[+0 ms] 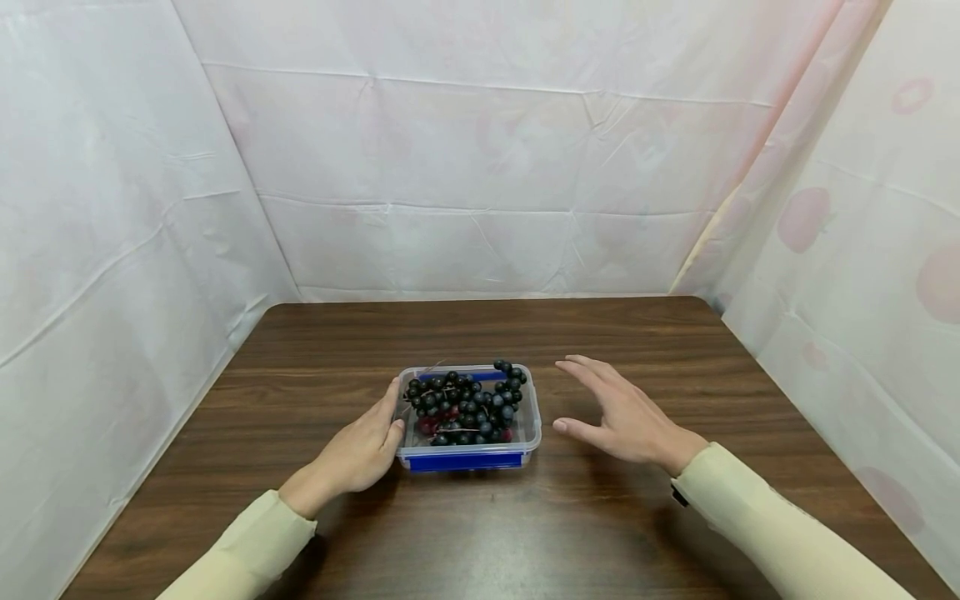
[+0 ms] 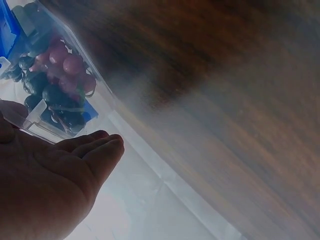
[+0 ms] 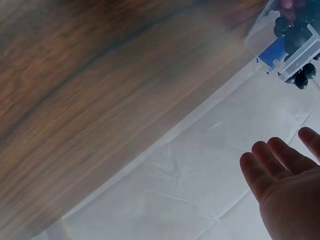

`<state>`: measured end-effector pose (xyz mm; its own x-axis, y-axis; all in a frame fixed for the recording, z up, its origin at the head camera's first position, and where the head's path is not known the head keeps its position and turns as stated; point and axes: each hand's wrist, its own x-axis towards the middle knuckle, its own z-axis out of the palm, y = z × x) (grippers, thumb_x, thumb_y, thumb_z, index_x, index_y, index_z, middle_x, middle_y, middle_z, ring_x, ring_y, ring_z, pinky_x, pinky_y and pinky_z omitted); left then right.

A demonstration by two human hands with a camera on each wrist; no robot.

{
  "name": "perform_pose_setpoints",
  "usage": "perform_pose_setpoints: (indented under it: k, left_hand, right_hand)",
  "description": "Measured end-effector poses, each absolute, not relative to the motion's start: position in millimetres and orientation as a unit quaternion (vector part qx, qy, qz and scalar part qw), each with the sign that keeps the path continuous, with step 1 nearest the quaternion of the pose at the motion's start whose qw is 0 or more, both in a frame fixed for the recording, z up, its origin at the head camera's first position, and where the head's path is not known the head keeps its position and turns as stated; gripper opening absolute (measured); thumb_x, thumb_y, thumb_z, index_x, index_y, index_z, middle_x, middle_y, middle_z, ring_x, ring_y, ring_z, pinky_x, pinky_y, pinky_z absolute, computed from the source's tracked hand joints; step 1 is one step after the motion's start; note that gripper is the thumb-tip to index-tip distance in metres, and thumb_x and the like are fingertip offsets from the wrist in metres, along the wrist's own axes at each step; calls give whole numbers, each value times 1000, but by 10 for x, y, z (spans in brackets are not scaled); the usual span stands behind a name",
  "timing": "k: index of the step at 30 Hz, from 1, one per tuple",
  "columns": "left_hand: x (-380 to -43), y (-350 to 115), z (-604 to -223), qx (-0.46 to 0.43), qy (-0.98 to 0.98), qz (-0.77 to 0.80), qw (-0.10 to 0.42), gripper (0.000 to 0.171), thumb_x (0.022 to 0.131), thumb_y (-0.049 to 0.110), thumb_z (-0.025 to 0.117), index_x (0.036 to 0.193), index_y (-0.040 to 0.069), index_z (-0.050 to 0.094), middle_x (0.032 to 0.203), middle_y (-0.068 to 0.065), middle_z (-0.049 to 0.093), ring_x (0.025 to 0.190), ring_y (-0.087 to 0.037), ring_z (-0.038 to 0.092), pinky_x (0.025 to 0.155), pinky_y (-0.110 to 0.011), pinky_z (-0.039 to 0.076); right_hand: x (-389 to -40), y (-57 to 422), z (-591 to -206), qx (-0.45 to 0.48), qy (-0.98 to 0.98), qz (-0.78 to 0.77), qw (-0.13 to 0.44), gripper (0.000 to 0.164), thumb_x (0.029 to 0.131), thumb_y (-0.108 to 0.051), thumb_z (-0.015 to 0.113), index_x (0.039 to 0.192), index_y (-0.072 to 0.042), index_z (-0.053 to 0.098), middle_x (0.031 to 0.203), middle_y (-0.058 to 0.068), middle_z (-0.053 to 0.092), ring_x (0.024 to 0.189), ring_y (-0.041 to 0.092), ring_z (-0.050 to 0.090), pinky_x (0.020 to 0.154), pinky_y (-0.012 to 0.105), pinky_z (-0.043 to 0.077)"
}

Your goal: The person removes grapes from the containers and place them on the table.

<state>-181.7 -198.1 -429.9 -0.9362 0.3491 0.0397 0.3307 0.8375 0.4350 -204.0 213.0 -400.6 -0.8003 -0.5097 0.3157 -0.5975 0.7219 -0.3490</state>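
Observation:
A clear plastic food container (image 1: 467,450) with blue clips stands on the table, without a lid on it. Inside lie dark grapes (image 1: 483,408) in a bunch, some rising above the rim, and a few red grapes (image 2: 73,64) show through the wall in the left wrist view. My left hand (image 1: 360,446) touches the container's left side with fingers fairly straight and the thumb by the near corner. Apart from the container's right side, my right hand (image 1: 626,417) hovers with fingers spread and nothing in it.
The brown wood-grain table (image 1: 337,333) carries the container near its middle. White sheeting (image 1: 480,167) hangs behind the table and along both sides, close to its edges.

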Motion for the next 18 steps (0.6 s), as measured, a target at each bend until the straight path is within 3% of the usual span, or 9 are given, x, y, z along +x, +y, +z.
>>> perform_pose_setpoints:
  k: [18]
  left_hand:
    - [-1817, -1979, -4305, 185, 959, 216, 4, 66, 111, 24, 37, 164, 1, 4, 167, -19, 20, 150, -36, 31, 117, -57, 33]
  right_hand:
    - [-2099, 1924, -3925, 346, -909, 208, 104, 80, 92, -65, 64, 160, -34, 34, 162, 3, 37, 147, 24, 37, 109, 55, 44]
